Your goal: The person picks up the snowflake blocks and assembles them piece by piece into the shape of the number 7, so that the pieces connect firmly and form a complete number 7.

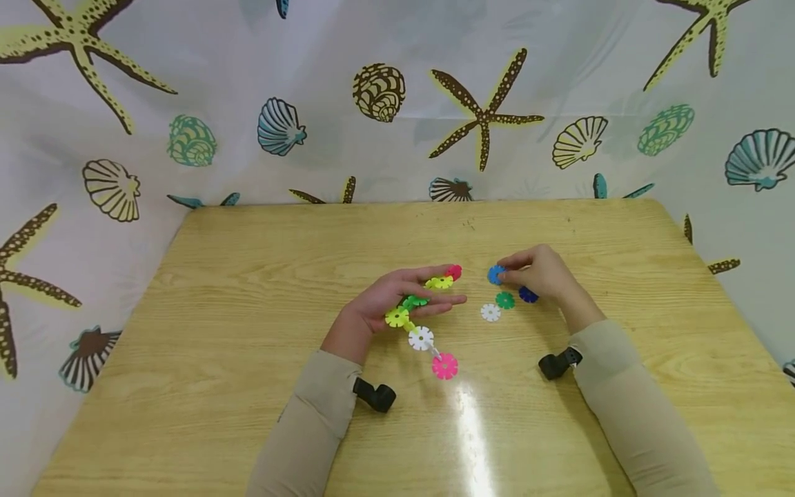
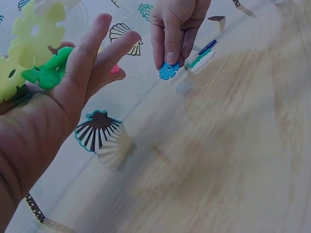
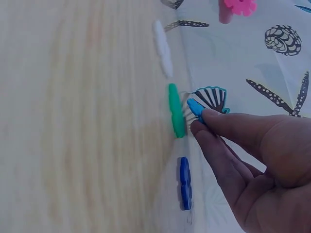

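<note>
My left hand [image 1: 404,293] holds a chain of linked toothed plastic discs. Its lower fingers are stretched out, and the chain runs across the palm side. A red disc [image 1: 455,273] sits by the index fingertip; a yellow disc [image 1: 397,317], a white disc [image 1: 421,338] and a pink disc [image 1: 444,366] trail towards the wrist side. Green discs [image 2: 48,70] show in the left wrist view. To the right, my right hand [image 1: 540,276] pinches a light blue disc [image 3: 196,108] between thumb and fingers, above the table near several loose discs.
Loose on the wooden table [image 1: 248,276] lie a white disc [image 1: 491,313], a green disc [image 1: 505,300] and a dark blue disc [image 1: 528,295], close beneath the right hand. Behind the table's far edge hangs a cloth [image 1: 329,90] printed with shells and starfish.
</note>
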The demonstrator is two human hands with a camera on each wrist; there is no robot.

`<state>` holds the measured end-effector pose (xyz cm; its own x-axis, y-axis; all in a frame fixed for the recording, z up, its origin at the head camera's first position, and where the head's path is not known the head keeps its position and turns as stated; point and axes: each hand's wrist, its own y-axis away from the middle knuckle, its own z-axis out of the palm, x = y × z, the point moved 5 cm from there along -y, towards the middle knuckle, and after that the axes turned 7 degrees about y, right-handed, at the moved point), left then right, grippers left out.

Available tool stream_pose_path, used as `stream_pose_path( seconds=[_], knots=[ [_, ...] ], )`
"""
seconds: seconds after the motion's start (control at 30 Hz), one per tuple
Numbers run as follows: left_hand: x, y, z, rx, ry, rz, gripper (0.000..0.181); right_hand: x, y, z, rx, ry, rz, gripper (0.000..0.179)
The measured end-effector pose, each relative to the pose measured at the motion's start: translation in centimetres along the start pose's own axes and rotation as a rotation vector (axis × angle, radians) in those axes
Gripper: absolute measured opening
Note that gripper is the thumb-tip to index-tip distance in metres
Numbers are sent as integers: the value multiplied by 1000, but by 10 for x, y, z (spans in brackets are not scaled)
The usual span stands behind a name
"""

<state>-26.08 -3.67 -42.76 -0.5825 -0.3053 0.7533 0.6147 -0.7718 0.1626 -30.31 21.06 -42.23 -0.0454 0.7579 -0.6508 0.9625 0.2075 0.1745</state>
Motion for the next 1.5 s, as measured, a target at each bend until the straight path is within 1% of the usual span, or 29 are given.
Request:
stream_pose_path(
  seconds=[0.1, 0.2, 0.33, 0.43, 0.7, 0.83, 0.97, 1.13, 1.27, 1.5],
  knots=[
    [0, -1, 1, -8, 9, -6, 53, -2, 2, -2, 20, -29, 15, 34],
    [0, -2, 1, -6, 11, -8, 54, -5, 4, -1, 19, -131, 25, 34],
    [0, -3, 1, 8, 2, -5, 54, -11, 6, 1, 10, -279, 14, 34],
    [0, -3, 0, 12, -3, -1, 54, -14, 6, 2, 4, -333, 2, 35],
    [0, -3, -3, 30, -17, 6, 53, -27, 7, 4, -12, -413, -16, 35],
    [0, -3, -3, 23, -14, 5, 53, -34, 8, 5, -29, -424, -32, 35],
    [0, -3, -2, 13, -9, 1, 53, -36, 9, 8, -48, -431, -36, 35],
    [0, -4, -1, 12, -17, 4, 53, -36, 10, 11, -61, -487, -36, 36],
    [0, -4, 0, 0, -16, 9, 53, -36, 10, 12, -70, -527, -36, 35],
    [0, -4, 2, -44, 11, 13, 53, -37, 10, 13, -78, -568, -32, 35]
  ],
)
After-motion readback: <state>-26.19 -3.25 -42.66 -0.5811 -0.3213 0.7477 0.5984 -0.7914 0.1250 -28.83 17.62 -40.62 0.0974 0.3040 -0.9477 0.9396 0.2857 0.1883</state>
